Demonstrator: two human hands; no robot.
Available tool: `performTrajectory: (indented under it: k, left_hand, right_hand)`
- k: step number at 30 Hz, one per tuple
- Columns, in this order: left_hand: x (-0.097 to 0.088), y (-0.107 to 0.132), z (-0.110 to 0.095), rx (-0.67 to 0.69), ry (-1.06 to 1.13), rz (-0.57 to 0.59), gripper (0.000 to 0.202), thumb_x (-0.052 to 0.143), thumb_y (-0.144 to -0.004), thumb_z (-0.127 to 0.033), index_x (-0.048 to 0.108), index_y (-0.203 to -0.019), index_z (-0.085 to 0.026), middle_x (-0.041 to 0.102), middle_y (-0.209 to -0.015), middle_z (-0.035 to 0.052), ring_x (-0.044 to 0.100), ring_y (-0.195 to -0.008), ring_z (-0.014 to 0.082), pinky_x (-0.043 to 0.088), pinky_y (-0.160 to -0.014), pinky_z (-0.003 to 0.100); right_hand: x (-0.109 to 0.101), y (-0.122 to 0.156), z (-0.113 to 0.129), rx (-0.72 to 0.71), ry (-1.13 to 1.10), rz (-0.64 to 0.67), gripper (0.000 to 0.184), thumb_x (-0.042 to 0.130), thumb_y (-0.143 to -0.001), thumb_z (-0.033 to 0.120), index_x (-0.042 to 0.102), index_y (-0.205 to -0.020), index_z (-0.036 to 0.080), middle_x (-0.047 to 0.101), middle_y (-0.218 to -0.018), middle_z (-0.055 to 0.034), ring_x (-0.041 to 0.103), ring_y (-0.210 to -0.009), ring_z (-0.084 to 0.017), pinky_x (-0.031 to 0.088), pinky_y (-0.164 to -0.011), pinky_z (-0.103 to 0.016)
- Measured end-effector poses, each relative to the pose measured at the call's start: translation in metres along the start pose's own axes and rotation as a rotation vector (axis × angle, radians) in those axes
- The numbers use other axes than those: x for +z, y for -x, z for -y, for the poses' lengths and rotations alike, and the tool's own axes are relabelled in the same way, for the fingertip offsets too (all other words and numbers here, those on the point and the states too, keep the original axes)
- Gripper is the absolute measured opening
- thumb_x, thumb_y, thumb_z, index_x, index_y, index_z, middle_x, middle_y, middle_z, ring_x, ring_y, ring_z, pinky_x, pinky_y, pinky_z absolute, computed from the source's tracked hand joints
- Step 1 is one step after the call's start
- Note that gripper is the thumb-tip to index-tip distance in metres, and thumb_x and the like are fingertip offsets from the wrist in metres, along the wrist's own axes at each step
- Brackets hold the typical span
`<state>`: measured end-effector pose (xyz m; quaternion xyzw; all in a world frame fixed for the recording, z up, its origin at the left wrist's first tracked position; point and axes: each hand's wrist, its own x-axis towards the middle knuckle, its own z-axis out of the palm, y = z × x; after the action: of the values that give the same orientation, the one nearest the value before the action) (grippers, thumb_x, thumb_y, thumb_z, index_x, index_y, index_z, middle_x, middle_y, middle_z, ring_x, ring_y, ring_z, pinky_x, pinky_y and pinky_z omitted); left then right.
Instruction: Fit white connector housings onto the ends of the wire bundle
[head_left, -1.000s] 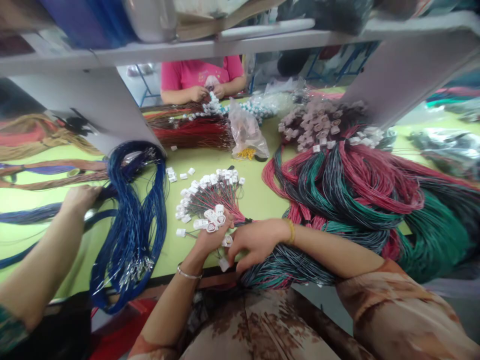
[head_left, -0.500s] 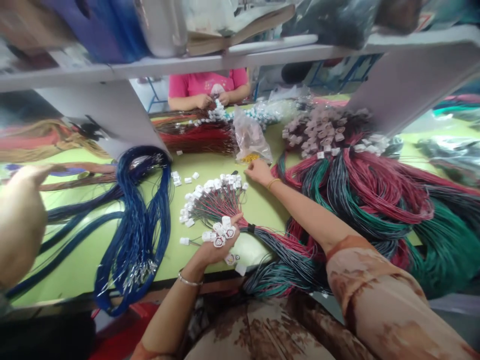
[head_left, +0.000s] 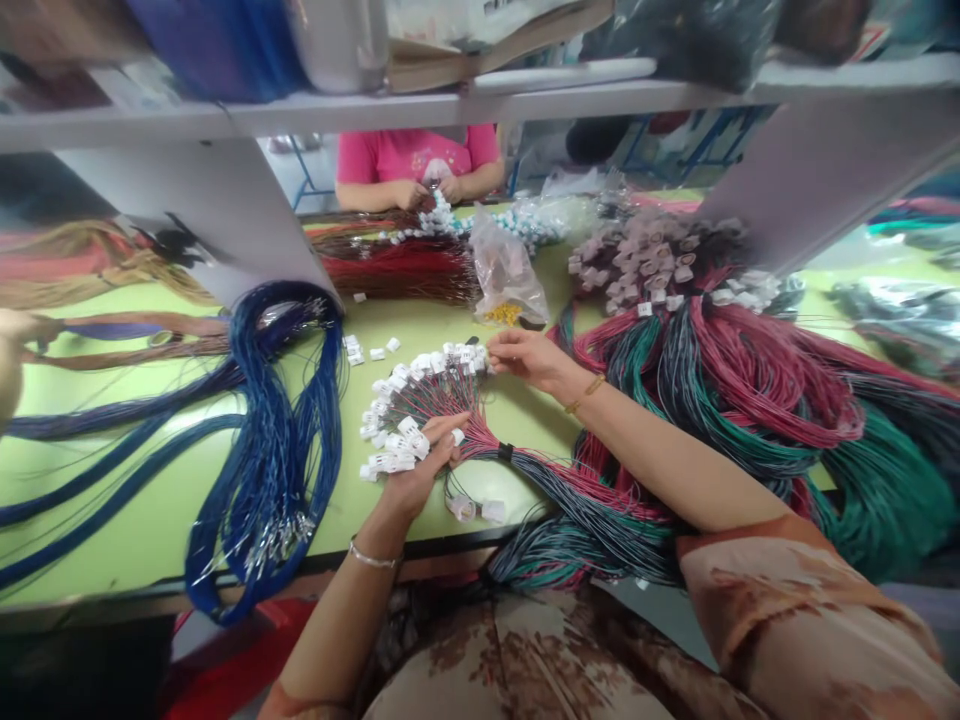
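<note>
A wire bundle (head_left: 525, 470) with red, black and green strands lies in front of me, tied with a black band (head_left: 506, 453). Its ends fan out to a row of white connectors (head_left: 420, 372). My left hand (head_left: 416, 478) is at the near side of the fan, closed, with a white connector (head_left: 457, 437) at its fingertips. More white connectors lie against its back. My right hand (head_left: 529, 360) is pinched at the right end of the row; whatever is between its fingertips is hidden. Two loose-hanging connectors (head_left: 491, 511) lie below the bundle.
Blue wire bundles (head_left: 281, 450) lie left; large red, black and green coils (head_left: 780, 370) right. A clear bag with yellow pieces (head_left: 504, 312) stands behind my right hand. A shelf (head_left: 420, 122) crosses overhead. A co-worker's hands (head_left: 431, 192) are opposite; another person's hand (head_left: 7, 360) is at the left edge.
My right hand has come back from beside the yellow pieces to the right end of the connector row. My left hand has turned among the connectors. The other person's arm at left has drawn away.
</note>
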<state>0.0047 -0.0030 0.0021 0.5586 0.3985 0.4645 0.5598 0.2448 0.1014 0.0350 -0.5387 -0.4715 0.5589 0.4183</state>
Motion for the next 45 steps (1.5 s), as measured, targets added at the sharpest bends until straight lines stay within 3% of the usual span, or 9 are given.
performTrajectory:
  k: [3, 5, 9, 17, 22, 26, 32, 34, 45]
  left_hand:
    - [0.003, 0.000, 0.000, -0.105, 0.142, 0.005, 0.042, 0.072, -0.084, -0.043, 0.071, -0.121, -0.022, 0.071, -0.085, 0.0035, 0.059, -0.065, 0.0134, 0.049, -0.063, 0.029]
    - [0.005, 0.000, -0.003, -0.136, 0.230, -0.034, 0.041, 0.078, -0.079, -0.042, 0.070, -0.114, -0.021, 0.071, -0.087, 0.0029, 0.059, -0.061, 0.0111, 0.047, -0.058, 0.026]
    - [0.008, 0.000, -0.010, -0.143, 0.280, -0.077, 0.034, 0.084, -0.073, -0.042, 0.069, -0.092, -0.018, 0.067, -0.069, -0.0002, 0.060, -0.060, 0.0114, 0.048, -0.058, 0.024]
    - [0.007, 0.000, -0.011, -0.149, 0.263, -0.118, 0.036, 0.087, -0.068, -0.039, 0.072, -0.093, -0.017, 0.071, -0.072, 0.0016, 0.065, -0.064, 0.0127, 0.053, -0.063, 0.027]
    - [0.008, -0.001, -0.011, -0.127, 0.302, -0.132, 0.038, 0.089, -0.066, -0.037, 0.070, -0.093, -0.019, 0.074, -0.087, 0.0036, 0.069, -0.072, 0.0137, 0.056, -0.067, 0.027]
    - [0.007, 0.000, -0.009, -0.098, 0.310, -0.100, 0.036, 0.089, -0.067, -0.036, 0.067, -0.090, -0.018, 0.075, -0.087, 0.0034, 0.071, -0.078, 0.0152, 0.057, -0.076, 0.029]
    - [0.008, 0.000, -0.005, 0.013, 0.287, -0.133, 0.033, 0.090, -0.065, -0.033, 0.071, -0.087, -0.018, 0.074, -0.091, 0.0034, 0.071, -0.084, 0.0169, 0.056, -0.087, 0.034]
    - [0.008, 0.000, -0.004, 0.042, 0.261, -0.130, 0.030, 0.090, -0.066, -0.031, 0.072, -0.086, -0.019, 0.073, -0.092, 0.0039, 0.070, -0.089, 0.0176, 0.055, -0.089, 0.035]
    - [0.002, 0.001, 0.006, 0.206, 0.018, -0.123, 0.019, 0.083, -0.077, -0.029, 0.074, -0.091, -0.021, 0.073, -0.096, 0.0053, 0.070, -0.097, 0.0212, 0.055, -0.096, 0.042]
  right_hand:
    - [0.008, 0.021, 0.002, 0.097, -0.312, 0.166, 0.017, 0.081, -0.076, 0.019, 0.066, -0.083, 0.016, 0.064, -0.071, 0.0012, 0.059, -0.059, -0.008, 0.054, -0.060, -0.020]
    - [0.014, 0.033, 0.001, 0.142, -0.381, 0.231, 0.019, 0.082, -0.077, 0.021, 0.065, -0.081, 0.015, 0.064, -0.070, 0.0016, 0.059, -0.060, -0.008, 0.053, -0.057, -0.019]
    - [0.025, 0.051, -0.003, 0.163, -0.459, 0.314, 0.025, 0.086, -0.075, 0.027, 0.063, -0.082, 0.017, 0.066, -0.070, 0.0027, 0.062, -0.060, -0.008, 0.051, -0.053, -0.018]
    - [0.036, 0.065, -0.003, 0.081, -0.422, 0.368, 0.026, 0.086, -0.072, 0.026, 0.072, -0.091, 0.016, 0.069, -0.072, 0.0018, 0.064, -0.062, -0.008, 0.055, -0.064, -0.022]
    - [0.045, 0.078, 0.002, -0.088, -0.289, 0.325, 0.026, 0.081, -0.078, 0.030, 0.065, -0.093, 0.018, 0.067, -0.074, 0.0027, 0.063, -0.063, -0.010, 0.053, -0.064, -0.025]
    - [0.051, 0.090, 0.004, -0.280, -0.002, 0.353, 0.013, 0.064, -0.092, 0.030, 0.060, -0.094, 0.018, 0.065, -0.075, 0.0011, 0.061, -0.065, -0.011, 0.051, -0.063, -0.026]
    - [0.056, 0.097, 0.002, -0.807, 0.489, 0.167, 0.011, 0.050, -0.096, 0.018, 0.061, -0.093, 0.020, 0.064, -0.087, -0.0046, 0.059, -0.082, -0.016, 0.050, -0.077, -0.034]
    - [0.058, 0.097, 0.001, -0.897, 0.538, 0.140, 0.013, 0.048, -0.096, 0.016, 0.060, -0.095, 0.020, 0.064, -0.089, -0.0056, 0.059, -0.084, -0.017, 0.050, -0.077, -0.034]
    - [0.062, 0.103, -0.003, -0.782, 0.533, 0.096, 0.006, 0.051, -0.092, 0.018, 0.047, -0.094, 0.021, 0.057, -0.075, 0.0014, 0.054, -0.063, -0.012, 0.044, -0.061, -0.026]
